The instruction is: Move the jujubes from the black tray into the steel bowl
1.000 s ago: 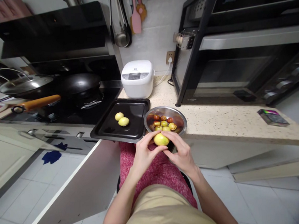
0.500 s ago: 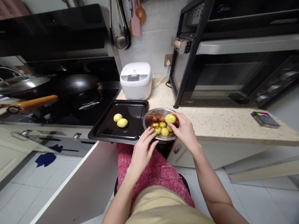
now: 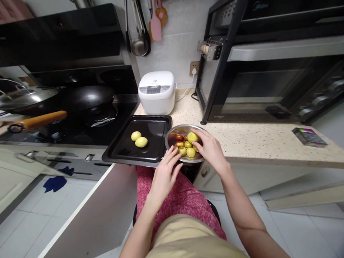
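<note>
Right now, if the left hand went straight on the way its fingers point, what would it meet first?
Probably the yellow-green fruit at the front left of the bowl, just ahead of the left hand. Depth is unclear, so the bowl's rim might come first.

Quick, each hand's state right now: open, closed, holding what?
Left hand: open, at the near-left rim of the metal bowl; contact unclear.
Right hand: closed on a yellow fruit at the bowl.
</note>
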Demonstrator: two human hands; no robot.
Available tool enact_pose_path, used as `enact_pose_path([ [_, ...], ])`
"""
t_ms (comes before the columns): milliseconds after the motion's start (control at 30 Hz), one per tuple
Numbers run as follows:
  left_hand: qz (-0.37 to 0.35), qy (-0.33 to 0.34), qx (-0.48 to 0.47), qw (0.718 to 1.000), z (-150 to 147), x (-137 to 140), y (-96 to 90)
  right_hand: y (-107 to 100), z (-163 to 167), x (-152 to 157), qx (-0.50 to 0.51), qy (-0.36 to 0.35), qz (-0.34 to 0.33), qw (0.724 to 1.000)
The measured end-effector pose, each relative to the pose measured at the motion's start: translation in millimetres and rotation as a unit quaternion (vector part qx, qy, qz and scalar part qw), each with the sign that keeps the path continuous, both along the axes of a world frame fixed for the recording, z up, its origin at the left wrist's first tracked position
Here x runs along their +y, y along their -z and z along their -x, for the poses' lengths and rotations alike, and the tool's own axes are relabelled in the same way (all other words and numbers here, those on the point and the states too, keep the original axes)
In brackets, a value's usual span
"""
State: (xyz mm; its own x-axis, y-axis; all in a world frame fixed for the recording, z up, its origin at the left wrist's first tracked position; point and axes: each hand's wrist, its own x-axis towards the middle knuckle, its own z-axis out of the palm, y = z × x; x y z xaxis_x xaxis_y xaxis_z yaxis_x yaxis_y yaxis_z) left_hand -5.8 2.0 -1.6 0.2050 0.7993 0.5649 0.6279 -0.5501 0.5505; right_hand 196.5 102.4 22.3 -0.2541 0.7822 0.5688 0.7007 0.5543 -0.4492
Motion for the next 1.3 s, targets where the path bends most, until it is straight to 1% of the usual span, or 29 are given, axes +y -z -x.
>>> enact_pose_path([
  [367, 0.003, -0.001, 0.006, 1.000, -0.7, -0.9, -1.0, -0.4, 1.2, 2.0, 0.005, -0.005, 0.008, 1.000],
  [667, 0.003, 0.001, 0.007, 1.000, -0.9, -0.5, 0.4, 4.0, 1.0, 8.2, 0.008, -0.014, 0.001, 1.000],
  [900, 0.012, -0.003, 0.010, 1.000, -0.7, -1.3, -0.7, 1.0, 1.1, 7.0, 0.003, -0.010, -0.002, 1.000],
  [1033, 0.017, -0.004, 0.009, 1.000, -1.9, -1.6, -1.1, -2.2, 0.6, -0.7, 0.007, -0.013, -0.003, 1.000],
  [1200, 0.019, -0.002, -0.006, 1.000, 2.6, -1.3, -5.8, -1.9, -2.4, -20.6, 0.025, -0.009, -0.022, 0.999],
  [1300, 0.015, -0.037, -0.013, 0.999, 16.6, 3.4, -9.7, 3.9, -6.1, -35.3, 0.039, -0.004, -0.042, 0.998],
])
